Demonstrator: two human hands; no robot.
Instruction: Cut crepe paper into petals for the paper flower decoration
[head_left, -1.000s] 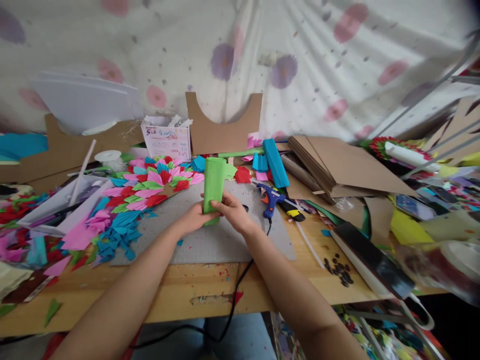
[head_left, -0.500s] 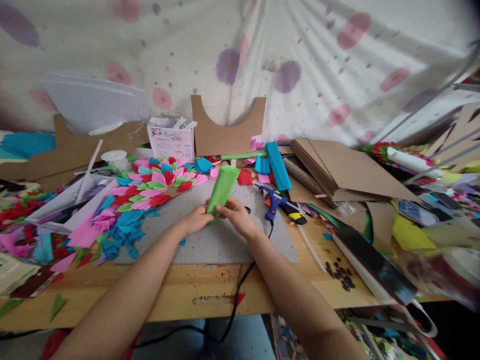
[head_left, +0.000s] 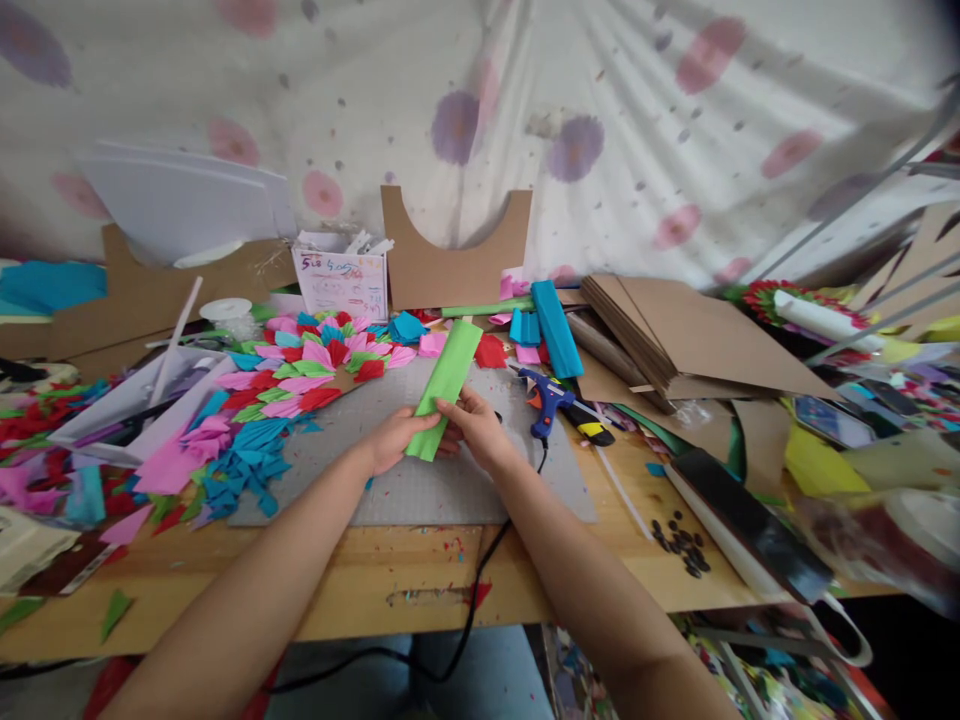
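Note:
A long folded strip of bright green crepe paper (head_left: 448, 373) is held at a slant above the grey cutting mat (head_left: 337, 490). My left hand (head_left: 392, 440) grips its lower left edge, thumb on top. From the other side my right hand (head_left: 477, 428) pinches the strip, some of its fingers behind the paper. Right of the hands lies a blue hot glue gun (head_left: 551, 403), its black cord running down over the table edge. Beside it is a yellow and black utility knife (head_left: 589, 428).
Coloured paper petals (head_left: 315, 370) and a white box of tools (head_left: 142, 410) spread over the left. Stacked cardboard sheets (head_left: 697, 340) lie at the back right, a blue paper roll (head_left: 556, 330) nearer the middle. Small dark discs (head_left: 681, 545) sit near the front right edge.
The green paper has turned so its broad flat face shows, and its lower end now reaches below my fingers. Both hands have shifted slightly on it.

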